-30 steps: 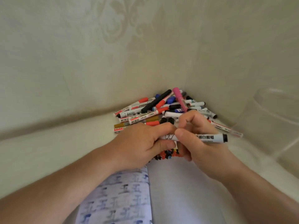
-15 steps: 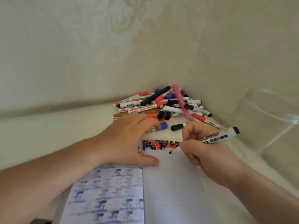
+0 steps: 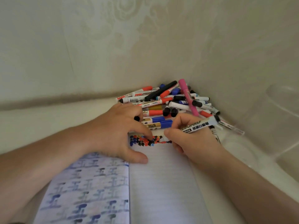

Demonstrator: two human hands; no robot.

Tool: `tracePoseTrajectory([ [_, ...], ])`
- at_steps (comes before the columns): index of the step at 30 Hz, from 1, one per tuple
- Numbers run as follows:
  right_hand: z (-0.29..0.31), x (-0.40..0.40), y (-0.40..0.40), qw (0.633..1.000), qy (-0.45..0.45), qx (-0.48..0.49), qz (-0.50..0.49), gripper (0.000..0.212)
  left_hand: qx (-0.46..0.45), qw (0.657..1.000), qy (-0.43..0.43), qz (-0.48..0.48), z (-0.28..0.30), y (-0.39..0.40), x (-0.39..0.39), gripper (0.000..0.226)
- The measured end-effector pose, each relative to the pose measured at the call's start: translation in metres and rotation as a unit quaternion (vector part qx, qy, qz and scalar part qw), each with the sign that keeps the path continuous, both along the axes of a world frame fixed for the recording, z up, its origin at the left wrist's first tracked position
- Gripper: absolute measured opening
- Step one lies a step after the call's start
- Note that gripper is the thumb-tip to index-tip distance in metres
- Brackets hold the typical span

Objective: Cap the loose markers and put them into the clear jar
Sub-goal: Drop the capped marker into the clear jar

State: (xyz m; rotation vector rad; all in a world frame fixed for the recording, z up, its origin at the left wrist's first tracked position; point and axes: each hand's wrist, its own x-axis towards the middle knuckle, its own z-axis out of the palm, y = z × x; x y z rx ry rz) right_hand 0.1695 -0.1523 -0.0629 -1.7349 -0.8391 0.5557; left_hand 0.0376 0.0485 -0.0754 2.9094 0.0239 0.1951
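The right hand (image 3: pixel 192 139) pinches a white whiteboard marker (image 3: pixel 199 125) like a pen, thumb and curled fingers round its barrel, the black end pointing up and away to the right, its tip down at the top of a lined notebook page (image 3: pixel 161 183). Right there on the paper runs a band of red, blue and black marker dabs (image 3: pixel 144 140). The left hand (image 3: pixel 119 133) lies over the notebook's top edge, thumb flat on the page, its fingers bent down onto the dabs; a small black cap (image 3: pixel 137 118) shows at its knuckles, though whether the fingers hold it I cannot tell. Just beyond both hands, two blue-capped markers (image 3: pixel 159 122) lie side by side, and behind them the pile of loose markers (image 3: pixel 169 101) fills the corner against the wall, a pink one (image 3: pixel 187 96) slanting across the top. The clear jar (image 3: pixel 281 113) stands at the right edge, apart from the pile. The notebook's left page (image 3: pixel 85 191) bears faint blue marks.
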Motion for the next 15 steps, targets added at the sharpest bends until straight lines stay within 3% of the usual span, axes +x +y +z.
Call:
tracePoseTrajectory([
  [6,-0.004,-0.003,0.006,0.995,-0.081,-0.029,-0.04,0.024,-0.016,0.999,0.033,0.006,0.004,0.002,-0.001,0.069],
  [15,-0.006,-0.006,0.011,0.994,-0.073,-0.058,-0.049,0.023,-0.033,0.999,-0.008,0.015,-0.002,0.001,-0.005,0.061],
])
